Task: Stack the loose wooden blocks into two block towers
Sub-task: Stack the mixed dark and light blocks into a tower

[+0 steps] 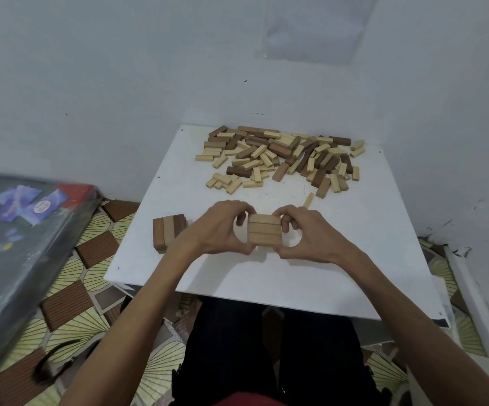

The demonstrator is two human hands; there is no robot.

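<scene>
A small stack of light wooden blocks [264, 230] stands on the white table [354, 259], its top layer lying side by side. My left hand [222, 230] grips its left side with curled fingers and my right hand [301, 232] grips its right side. A second low stack of dark and light blocks [168, 232] stands near the table's left edge, partly behind my left wrist. A big pile of loose dark and light blocks [281, 156] lies at the far end. One loose light block [308, 199] lies just beyond my right hand.
A grey wall rises right behind the table. A dark flat board with blue and red patches [17, 230] leans at the left. Patterned floor tiles [90, 288] surround the table; my dark-trousered legs [266, 347] are under its near edge.
</scene>
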